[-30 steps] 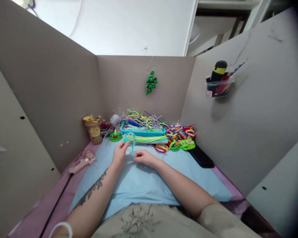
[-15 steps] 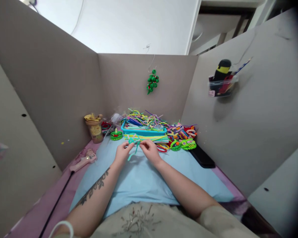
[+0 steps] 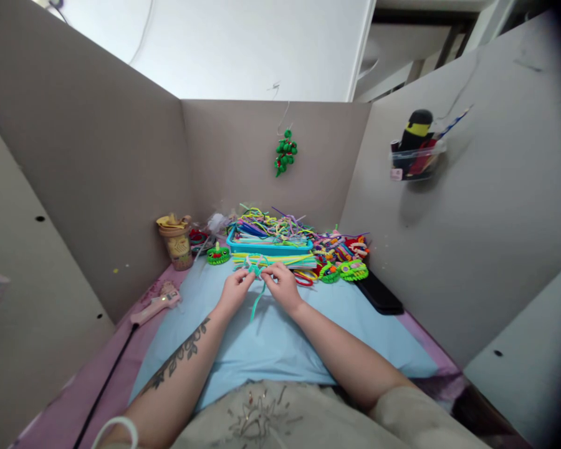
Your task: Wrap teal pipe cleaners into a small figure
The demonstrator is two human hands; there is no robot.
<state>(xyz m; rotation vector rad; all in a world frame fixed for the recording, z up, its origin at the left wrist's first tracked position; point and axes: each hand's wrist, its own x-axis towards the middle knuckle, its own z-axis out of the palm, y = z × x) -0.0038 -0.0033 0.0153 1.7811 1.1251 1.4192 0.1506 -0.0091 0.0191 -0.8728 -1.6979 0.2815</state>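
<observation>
Head view: both hands meet over the far part of a pale blue sheet (image 3: 271, 343) spread on a pink tabletop (image 3: 88, 399).
Left hand: the left hand (image 3: 234, 293) is closed, thumb and fingertips pinching a teal fuzzy pipe cleaner (image 3: 257, 293) at its twisted upper part.
Right hand: the right hand (image 3: 285, 288) is closed too, pinching the same pipe cleaner from the other side; the two sets of fingertips nearly touch.
Pipe cleaner: its small loops sit just above the fingertips, and its loose tail hangs down between the wrists to the sheet.
Beyond the hands: a turquoise plastic tray heaped with coloured pipe cleaners (image 3: 268, 240) lies just past the fingertips, with long yellow stems along its near edge.
Right of the right hand: finished green and pink pipe-cleaner figures (image 3: 343, 262) crowd near, then a flat black slab (image 3: 378, 293) at the sheet's edge.
Left of the left hand: a small green round figure (image 3: 218, 254), a tan lidded cup (image 3: 175, 240) and a pink glue gun (image 3: 156, 304) with its black cord stand apart.
Edges: grey cardboard walls (image 3: 103, 187) close in on three sides.
Open room: the bare sheet lies toward the body, under both forearms.
</observation>
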